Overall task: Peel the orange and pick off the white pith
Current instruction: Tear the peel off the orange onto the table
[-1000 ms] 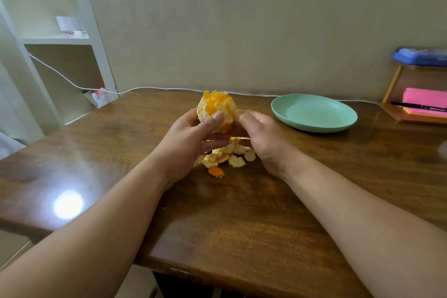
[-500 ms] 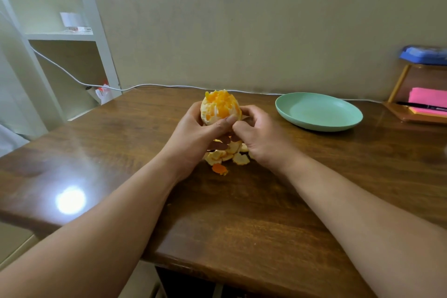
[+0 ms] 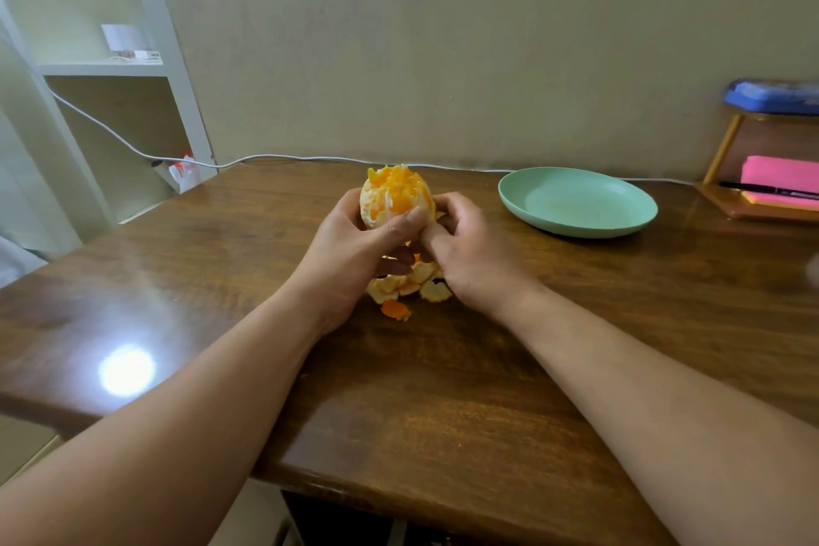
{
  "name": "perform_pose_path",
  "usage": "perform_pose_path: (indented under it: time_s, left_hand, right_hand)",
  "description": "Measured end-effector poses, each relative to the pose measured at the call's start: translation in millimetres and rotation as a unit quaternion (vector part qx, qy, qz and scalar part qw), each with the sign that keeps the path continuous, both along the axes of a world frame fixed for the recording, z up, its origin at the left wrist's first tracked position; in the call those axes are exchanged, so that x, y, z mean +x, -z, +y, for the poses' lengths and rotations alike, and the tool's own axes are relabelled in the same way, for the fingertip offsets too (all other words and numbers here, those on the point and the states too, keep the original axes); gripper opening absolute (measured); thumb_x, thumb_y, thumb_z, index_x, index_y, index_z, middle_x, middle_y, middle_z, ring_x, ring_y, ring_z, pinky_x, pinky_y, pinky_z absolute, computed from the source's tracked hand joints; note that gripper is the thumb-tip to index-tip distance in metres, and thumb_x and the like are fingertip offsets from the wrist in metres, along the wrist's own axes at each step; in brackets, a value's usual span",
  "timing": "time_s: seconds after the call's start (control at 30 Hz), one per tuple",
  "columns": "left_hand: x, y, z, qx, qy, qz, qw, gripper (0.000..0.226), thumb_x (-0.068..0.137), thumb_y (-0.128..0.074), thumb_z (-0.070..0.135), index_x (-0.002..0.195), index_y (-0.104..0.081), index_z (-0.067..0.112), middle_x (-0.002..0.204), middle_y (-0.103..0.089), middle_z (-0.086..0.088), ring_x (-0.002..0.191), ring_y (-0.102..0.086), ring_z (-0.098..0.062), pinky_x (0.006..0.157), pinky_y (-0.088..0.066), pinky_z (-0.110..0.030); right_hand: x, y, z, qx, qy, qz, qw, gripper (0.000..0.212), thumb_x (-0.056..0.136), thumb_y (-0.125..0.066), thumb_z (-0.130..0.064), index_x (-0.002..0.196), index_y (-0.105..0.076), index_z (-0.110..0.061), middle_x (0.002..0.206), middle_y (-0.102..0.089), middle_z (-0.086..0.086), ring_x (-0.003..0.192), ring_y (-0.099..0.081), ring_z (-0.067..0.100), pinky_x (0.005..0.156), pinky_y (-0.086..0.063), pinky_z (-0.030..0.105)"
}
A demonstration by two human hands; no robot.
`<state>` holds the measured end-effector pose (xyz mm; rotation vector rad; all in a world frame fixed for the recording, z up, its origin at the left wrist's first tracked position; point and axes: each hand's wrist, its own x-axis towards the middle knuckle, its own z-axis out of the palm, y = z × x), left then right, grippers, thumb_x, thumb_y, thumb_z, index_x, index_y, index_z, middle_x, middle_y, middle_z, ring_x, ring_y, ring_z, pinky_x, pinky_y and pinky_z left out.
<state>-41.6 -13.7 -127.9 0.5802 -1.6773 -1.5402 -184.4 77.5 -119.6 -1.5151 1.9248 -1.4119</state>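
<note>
as left hand (image 3: pixel 354 248) grips orange (image 3: pixel 394 196), torn end up, right hand (image 3: pixel 469 248) pinching

The right hand (image 3: pixel 469 253) is now closer to the orange (image 3: pixel 395 196), its fingers touching beside the left hand (image 3: pixel 354 253) thumb.

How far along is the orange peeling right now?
Mostly peeled: the orange shows bare flesh on top, and a pile of peel pieces lies on the table. In hand: the left hand grips the fruit while the right hand picks at its lower right side. Left: white pith streaks remain; the green plate holds nothing.
</note>
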Motion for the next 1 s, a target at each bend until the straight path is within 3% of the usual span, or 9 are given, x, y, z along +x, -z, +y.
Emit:
perform_pose_path:
  time_s: [0.2,0.4,0.57,0.7,0.9,1.0]
  left_hand:
    - [-2,3,4,-0.034,-0.019,0.0,0.999,0.06,0.084,-0.09,0.035,0.134,-0.061,0.021,0.11,-0.078,-0.008,0.095,-0.078,-0.03,0.081,-0.066,-0.043]
    - [0,2,0,-0.002,-0.017,0.002,1.0,0.066,0.082,-0.09,0.05,0.132,-0.062,0.018,0.11,-0.077,-0.009,0.089,-0.075,-0.026,0.076,-0.063,-0.039]
    - [-4,6,0,-0.026,-0.049,-0.007,0.998,0.067,0.079,-0.092,0.052,0.129,-0.06,0.021,0.112,-0.076,-0.007,0.091,-0.075,-0.02,0.075,-0.061,-0.035]
    - [-2,2,1,-0.018,-0.045,0.018,0.999,0.058,0.085,-0.089,0.045,0.122,-0.063,0.008,0.099,-0.075,-0.012,0.08,-0.069,-0.027,0.072,-0.058,-0.044]
    - [-2,3,-1,0.017,-0.017,0.034,0.999,0.043,0.088,-0.085,0.046,0.107,-0.067,0.012,0.085,-0.069,-0.006,0.064,-0.059,-0.021,0.059,-0.048,-0.034]
    - [-1,0,-3,0.08,-0.003,0.069,0.994,0.037,0.098,-0.073,0.045,0.109,-0.065,0.011,0.083,-0.064,-0.003,0.058,-0.055,-0.016,0.053,-0.042,-0.028]
  right_hand:
    - [-2,4,-4,-0.03,0.018,-0.011,0.999,0.02,0.108,-0.061,-0.034,0.127,-0.066,-0.027,0.106,-0.075,-0.011,0.094,-0.073,0.007,0.082,-0.061,0.033]
    - [0,0,-1,0.001,-0.003,0.002,1.0,0.029,0.11,-0.054,-0.043,0.133,-0.063,-0.029,0.11,-0.074,-0.012,0.098,-0.071,0.007,0.086,-0.061,0.036]
    - [8,-1,-1,-0.018,0.025,0.039,0.999,0.021,0.108,-0.057,-0.035,0.125,-0.066,-0.026,0.101,-0.076,-0.007,0.088,-0.072,0.01,0.069,-0.056,0.032]
    - [12,1,-5,-0.048,0.023,-0.031,0.998,0.018,0.106,-0.062,-0.04,0.116,-0.067,-0.026,0.089,-0.076,-0.005,0.079,-0.073,0.012,0.07,-0.061,0.042]
    - [8,4,-9,-0.056,0.008,-0.079,0.995,0.014,0.104,-0.064,-0.03,0.115,-0.07,-0.022,0.081,-0.072,-0.007,0.07,-0.068,0.006,0.063,-0.051,0.027]
    - [3,4,-10,-0.062,-0.03,-0.165,0.984,0.02,0.104,-0.055,-0.015,0.116,-0.071,-0.018,0.073,-0.069,-0.001,0.063,-0.061,0.006,0.06,-0.047,0.025]
